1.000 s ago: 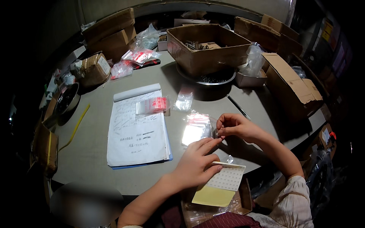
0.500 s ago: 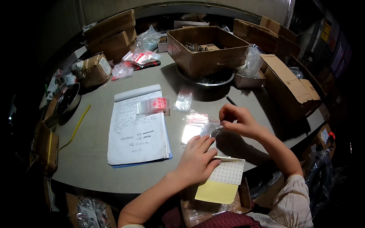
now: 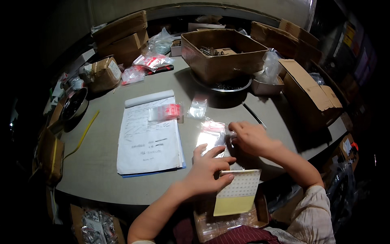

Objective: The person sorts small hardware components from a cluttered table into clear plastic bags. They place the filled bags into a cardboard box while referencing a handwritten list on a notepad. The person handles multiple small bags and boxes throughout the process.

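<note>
My left hand (image 3: 206, 171) has its fingers spread over the near end of clear zip bags (image 3: 212, 130) with red-striped tops. Its thumb holds the upper left corner of a sheet of small printed stickers (image 3: 239, 183) with a yellow lower part, which hangs at the table's near edge. Just right of the bags, my right hand (image 3: 252, 139) is closed, its fingertips on the edge of a clear plastic bag (image 3: 232, 140); the fingers partly hide it. Another small clear bag (image 3: 198, 107) lies farther back.
A notepad (image 3: 148, 142) with handwriting lies on the left, with a stack of red-printed zip bags (image 3: 164, 112) on it. Behind, a cardboard box (image 3: 223, 61) rests on a metal bowl (image 3: 221, 90). A black pen (image 3: 254, 115) lies right; an open box (image 3: 231, 223) sits below the table edge.
My right hand has moved nearer and lower, uncovering the pen. The left fingers have lifted and spread, and the sticker sheet has shifted slightly right and tilted.
</note>
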Tool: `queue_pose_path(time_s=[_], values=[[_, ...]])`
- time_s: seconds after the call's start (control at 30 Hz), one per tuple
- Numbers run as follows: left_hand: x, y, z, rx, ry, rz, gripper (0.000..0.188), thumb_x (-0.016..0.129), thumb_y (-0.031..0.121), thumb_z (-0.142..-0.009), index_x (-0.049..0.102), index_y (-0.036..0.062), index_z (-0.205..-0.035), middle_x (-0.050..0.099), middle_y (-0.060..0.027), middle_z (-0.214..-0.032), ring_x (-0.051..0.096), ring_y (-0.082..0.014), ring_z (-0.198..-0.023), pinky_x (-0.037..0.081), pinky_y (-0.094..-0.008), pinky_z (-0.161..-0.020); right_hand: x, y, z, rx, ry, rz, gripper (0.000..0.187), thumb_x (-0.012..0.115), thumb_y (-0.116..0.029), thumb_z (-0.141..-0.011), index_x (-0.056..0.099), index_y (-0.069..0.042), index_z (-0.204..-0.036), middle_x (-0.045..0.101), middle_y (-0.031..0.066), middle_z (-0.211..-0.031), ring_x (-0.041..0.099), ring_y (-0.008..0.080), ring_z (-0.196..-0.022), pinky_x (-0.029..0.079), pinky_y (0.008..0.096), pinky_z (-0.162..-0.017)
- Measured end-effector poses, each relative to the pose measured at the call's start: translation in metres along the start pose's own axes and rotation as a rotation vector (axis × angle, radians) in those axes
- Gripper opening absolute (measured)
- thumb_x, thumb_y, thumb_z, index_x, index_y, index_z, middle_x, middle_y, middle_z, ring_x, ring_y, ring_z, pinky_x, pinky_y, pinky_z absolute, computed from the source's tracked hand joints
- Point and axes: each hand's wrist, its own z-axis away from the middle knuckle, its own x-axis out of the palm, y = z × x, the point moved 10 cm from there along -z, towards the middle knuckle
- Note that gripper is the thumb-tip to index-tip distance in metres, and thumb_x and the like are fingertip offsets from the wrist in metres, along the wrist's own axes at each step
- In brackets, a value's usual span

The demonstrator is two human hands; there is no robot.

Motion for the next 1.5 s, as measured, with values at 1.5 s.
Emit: queue_pose_path(time_s=[1.5], values=[[-0.032, -0.044, 0.016, -0.469, 0.224, 0.305, 0.019, 0.073, 0.018, -0.095, 0.072, -0.0004, -0.1, 0.075, -0.011, -0.082, 0.069, -0.0144, -0.077, 0.055, -0.032, -0.072, -0.026, -0.04, 0.055, -0.119, 0.164, -0.26, 0.023, 0.076, -0.005, -0.087, 0.062, -0.002, -0.105, 0.063, 0.013, -0.093, 0.065, 0.0344, -0.084, 0.054, 0.0428, -0.071]])
